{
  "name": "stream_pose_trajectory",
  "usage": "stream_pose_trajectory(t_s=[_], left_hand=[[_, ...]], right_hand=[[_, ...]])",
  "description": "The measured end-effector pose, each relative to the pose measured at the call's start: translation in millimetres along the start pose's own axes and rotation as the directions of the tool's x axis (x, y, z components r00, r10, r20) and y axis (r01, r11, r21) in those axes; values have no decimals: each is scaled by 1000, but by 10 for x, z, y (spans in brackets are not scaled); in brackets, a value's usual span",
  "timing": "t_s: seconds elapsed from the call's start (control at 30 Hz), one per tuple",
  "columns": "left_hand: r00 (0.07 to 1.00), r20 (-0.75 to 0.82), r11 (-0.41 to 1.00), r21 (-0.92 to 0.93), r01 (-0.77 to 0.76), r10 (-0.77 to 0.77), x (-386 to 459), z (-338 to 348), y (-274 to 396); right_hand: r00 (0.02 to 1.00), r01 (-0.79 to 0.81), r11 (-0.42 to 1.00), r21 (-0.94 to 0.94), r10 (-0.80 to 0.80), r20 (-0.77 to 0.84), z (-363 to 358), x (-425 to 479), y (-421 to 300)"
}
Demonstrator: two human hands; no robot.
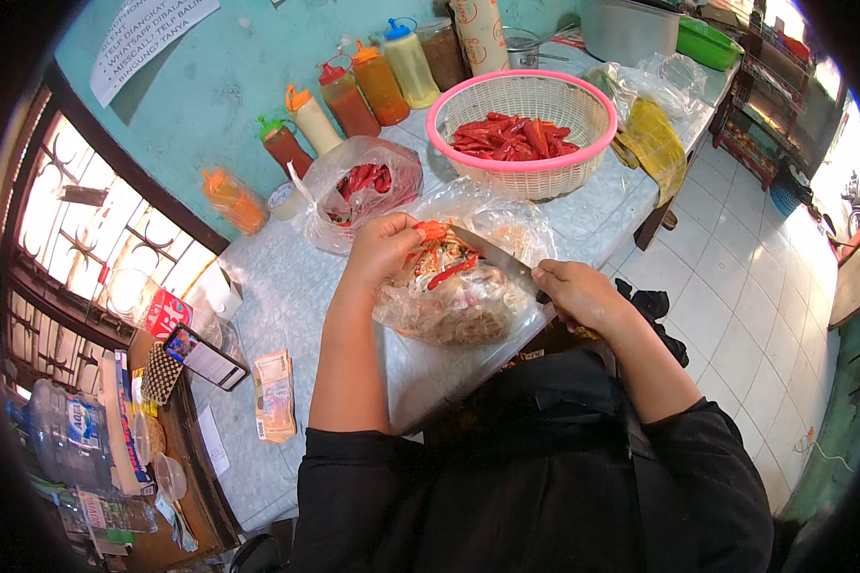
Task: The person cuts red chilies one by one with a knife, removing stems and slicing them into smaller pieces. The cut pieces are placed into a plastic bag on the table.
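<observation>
My left hand (388, 247) pinches a red chili pepper (431, 230) above an open clear plastic bag (466, 308). My right hand (577, 290) grips a kitchen knife (498, 258) by its handle, the blade pointing towards the pepper and lying close to it. Chili scraps and seeds lie in the bag, with a red chili piece (452, 273) on top. Behind my left hand, a second clear bag (315, 215) holds whole red chilies (364, 180). Beyond, a white plastic basket with a pink rim (522, 166) holds many split red chilies (512, 137).
Several sauce bottles (347, 97) line the wall behind the bags. To the left on the table lie banknotes (275, 397) and a phone (206, 357). A yellow-green wrapper or leaf (652, 147) hangs over the right table edge (627, 222). A green basin (706, 44) stands at the far end.
</observation>
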State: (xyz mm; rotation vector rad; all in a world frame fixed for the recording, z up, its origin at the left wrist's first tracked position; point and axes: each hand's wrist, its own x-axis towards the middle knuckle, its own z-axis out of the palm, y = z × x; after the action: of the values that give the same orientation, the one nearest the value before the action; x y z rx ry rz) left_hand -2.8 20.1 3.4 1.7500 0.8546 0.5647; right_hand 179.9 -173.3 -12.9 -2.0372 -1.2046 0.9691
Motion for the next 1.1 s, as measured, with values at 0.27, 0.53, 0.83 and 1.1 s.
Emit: stream_pose_trajectory(t_s=[0.27, 0.53, 0.83, 1.1], left_hand=[[998, 7, 997, -50, -64, 64, -14, -1, 6], [997, -53, 979, 201, -46, 58, -1, -56, 17], [985, -123, 973, 211, -95, 123, -21, -16, 8], [986, -106, 963, 251, -100, 130, -129, 70, 176]], right_hand=[[1000, 21, 993, -114, -18, 22, -17, 28, 50], [995, 74, 993, -89, -80, -64, -34, 28, 149], [997, 41, 992, -118, -49, -60, -52, 19, 109], [987, 71, 966, -250, -104, -125, -52, 34, 216]])
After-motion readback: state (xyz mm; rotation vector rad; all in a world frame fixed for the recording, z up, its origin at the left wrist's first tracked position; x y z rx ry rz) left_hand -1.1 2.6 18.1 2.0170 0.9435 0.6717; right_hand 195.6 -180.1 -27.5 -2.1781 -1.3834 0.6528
